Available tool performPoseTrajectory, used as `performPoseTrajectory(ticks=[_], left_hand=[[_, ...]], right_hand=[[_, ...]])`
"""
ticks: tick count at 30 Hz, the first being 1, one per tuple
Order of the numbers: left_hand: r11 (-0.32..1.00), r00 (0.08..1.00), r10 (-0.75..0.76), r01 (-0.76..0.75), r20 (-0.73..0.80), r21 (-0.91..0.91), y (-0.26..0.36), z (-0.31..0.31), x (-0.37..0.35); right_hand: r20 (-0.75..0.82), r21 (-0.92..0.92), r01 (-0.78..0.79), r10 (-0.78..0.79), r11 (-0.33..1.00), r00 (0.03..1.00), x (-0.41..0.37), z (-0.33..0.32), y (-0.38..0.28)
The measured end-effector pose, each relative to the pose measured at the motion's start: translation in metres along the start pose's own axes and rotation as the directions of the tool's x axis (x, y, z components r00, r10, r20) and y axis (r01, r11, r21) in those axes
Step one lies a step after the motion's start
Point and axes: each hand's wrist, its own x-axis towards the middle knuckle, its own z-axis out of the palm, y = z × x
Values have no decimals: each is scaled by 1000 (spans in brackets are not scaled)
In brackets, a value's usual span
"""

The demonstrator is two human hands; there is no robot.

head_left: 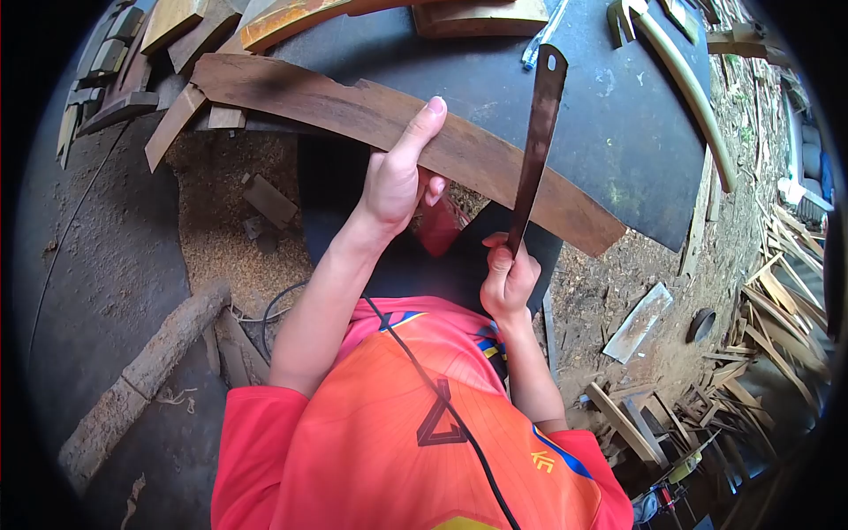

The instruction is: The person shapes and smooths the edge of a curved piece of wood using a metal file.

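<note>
My left hand [395,190] grips a long, slightly curved brown wooden board [309,102], thumb laid on its upper face and fingers curled beneath. The board slants from upper left to lower right, over the near edge of a dark tabletop [609,141]. A small notch shows in its far edge. Closed around the lower end of a long dark saw blade [541,132] is my right hand [511,278]. The blade points up and away, with a slotted hole near its top end, and crosses over the board's right part in this view.
Wooden pieces [481,16] lie along the table's far side, with a pen [545,35] near them. A curved pale wooden handle [685,84] rests at the right. More blocks [110,53] sit at upper left. A log [146,380] and scrap wood [640,424] lie on the ground.
</note>
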Motion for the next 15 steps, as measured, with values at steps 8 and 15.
performPoseTrajectory(ticks=[8, 15], left_hand=[[999, 1000, 11, -11, -11, -39, -2, 3, -1], [998, 999, 23, -25, -38, -56, -1, 9, -3]], right_hand=[[-61, -169, 58, -69, 984, 996, 4, -3, -7], [-108, -223, 48, -74, 974, 991, 3, 6, -13]])
